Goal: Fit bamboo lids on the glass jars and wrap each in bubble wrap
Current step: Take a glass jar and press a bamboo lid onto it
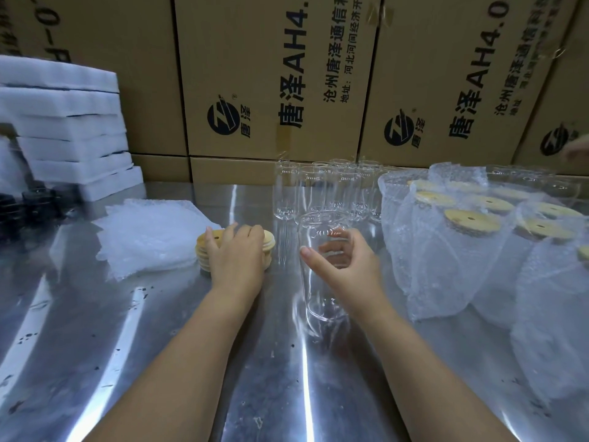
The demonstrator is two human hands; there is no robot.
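Observation:
My right hand [345, 266] grips a clear glass jar [322, 295] near the middle of the steel table, the jar upright and without a lid. My left hand [237, 256] rests palm-down on top of a short stack of round bamboo lids [204, 247], fingers curled over the top lid. Left of the lids lies a flat pile of bubble wrap sheets [146, 234]. Several bare glass jars [331, 189] stand behind the held jar. At the right, several jars with bamboo lids [471, 221] stand wrapped in bubble wrap.
The steel table [191, 362] is shiny and spotted. White foam trays [70, 129] are stacked at the back left, with dark objects [35, 202] beside them. Printed cardboard boxes [274, 84] form a wall behind. Part of another person's hand [578, 151] shows at the far right edge.

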